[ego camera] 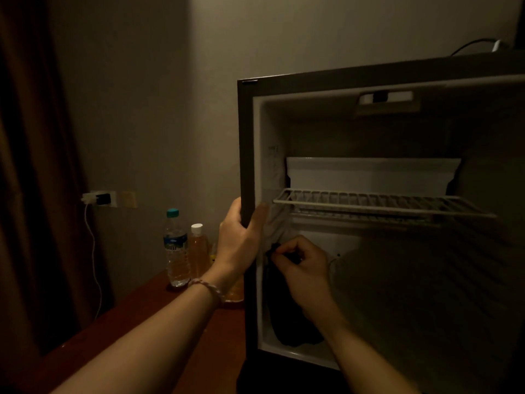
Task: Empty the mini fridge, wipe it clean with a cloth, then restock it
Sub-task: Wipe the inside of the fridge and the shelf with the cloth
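Observation:
The mini fridge (246, 143) stands open on a wooden table, its white inside dim and bare apart from a wire shelf (377, 201). My left hand (241, 237) grips the fridge's left front edge, thumb inside the frame. My right hand (304, 263) is inside the lower compartment, pinching the top of a dark cloth (287, 322) that hangs down against the left inner wall. A clear water bottle (175, 248) with a teal cap and a bottle of amber liquid (198, 248) with a white cap stand on the table to the left of the fridge.
The reddish wooden table (119, 322) runs along the wall at lower left. A wall socket (99, 199) holds a charger with a white cable hanging down. A brown curtain (34, 166) fills the left side. A glass of amber drink (234, 292) sits behind my left wrist.

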